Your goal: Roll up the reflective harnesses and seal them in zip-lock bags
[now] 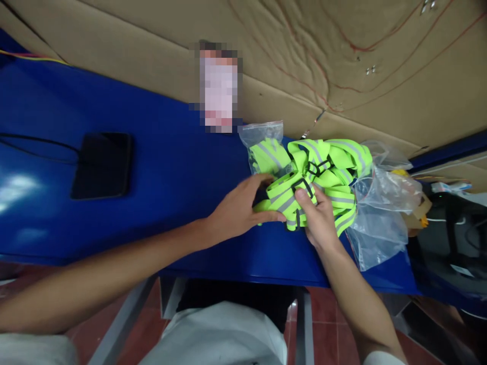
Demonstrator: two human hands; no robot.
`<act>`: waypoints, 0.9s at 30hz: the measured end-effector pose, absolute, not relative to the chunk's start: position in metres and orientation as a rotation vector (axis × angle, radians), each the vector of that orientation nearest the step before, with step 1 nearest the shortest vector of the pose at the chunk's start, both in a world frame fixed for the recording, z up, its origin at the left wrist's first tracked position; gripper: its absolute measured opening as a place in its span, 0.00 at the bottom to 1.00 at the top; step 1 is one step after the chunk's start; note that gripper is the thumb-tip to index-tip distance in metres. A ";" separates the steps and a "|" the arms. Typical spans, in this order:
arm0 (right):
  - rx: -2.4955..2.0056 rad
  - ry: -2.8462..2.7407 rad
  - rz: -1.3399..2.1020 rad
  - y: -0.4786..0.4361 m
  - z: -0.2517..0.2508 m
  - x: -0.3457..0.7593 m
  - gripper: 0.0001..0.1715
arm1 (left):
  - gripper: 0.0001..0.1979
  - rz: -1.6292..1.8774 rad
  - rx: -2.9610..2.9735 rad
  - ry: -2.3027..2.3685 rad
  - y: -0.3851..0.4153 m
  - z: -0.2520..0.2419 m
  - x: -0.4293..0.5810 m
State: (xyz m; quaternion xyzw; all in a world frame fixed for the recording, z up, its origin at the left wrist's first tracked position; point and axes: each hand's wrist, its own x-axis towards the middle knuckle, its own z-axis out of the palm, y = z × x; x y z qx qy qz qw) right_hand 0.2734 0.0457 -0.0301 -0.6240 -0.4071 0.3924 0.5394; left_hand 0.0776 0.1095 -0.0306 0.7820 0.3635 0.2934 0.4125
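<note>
We pinch the straps (335,162) on the table (171,167), near its front edge: left hand (238,210) closed on the folded end, right hand (319,220) clamped by the buckle (303,185). Bags (380,228) lie beside. The card (218,91) is blurred, unreadable.

Packing workshop: blue bench (171,167), reflective straps (331,165), bags (380,228)

On my feed the straps (323,172) toward the right of the counter (171,167) are fluorescent yellow-green, each banded lengthwise with a silver-grey stripe, and their buckles (302,185) are black. The counter itself is a glossy deep blue, with a flat black slab (102,165) toward its left end and clear, colourless plastic bags (380,223) at its right end. Behind its far edge I see tan cardboard (304,50) scrawled with thin red lines, and below its near edge red-brown floor tiles (323,324).
</note>
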 end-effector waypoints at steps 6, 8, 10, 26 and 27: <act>-1.547 -0.935 0.680 0.039 -0.036 0.257 0.30 | 0.23 1.045 2.128 1.001 0.120 -0.032 0.074; -1.548 -0.973 0.605 0.035 -0.034 0.251 0.29 | 0.22 1.015 2.044 0.927 0.118 -0.033 0.075; -1.552 -0.998 0.536 0.030 -0.033 0.247 0.31 | 0.27 0.985 1.911 0.844 0.113 -0.034 0.077; -1.567 -1.351 0.657 0.033 -0.060 0.246 0.38 | 0.33 0.672 1.009 0.564 0.096 -0.026 0.083; -1.613 -1.382 0.630 0.033 -0.062 0.246 0.39 | 0.34 0.688 1.045 0.571 0.097 -0.028 0.084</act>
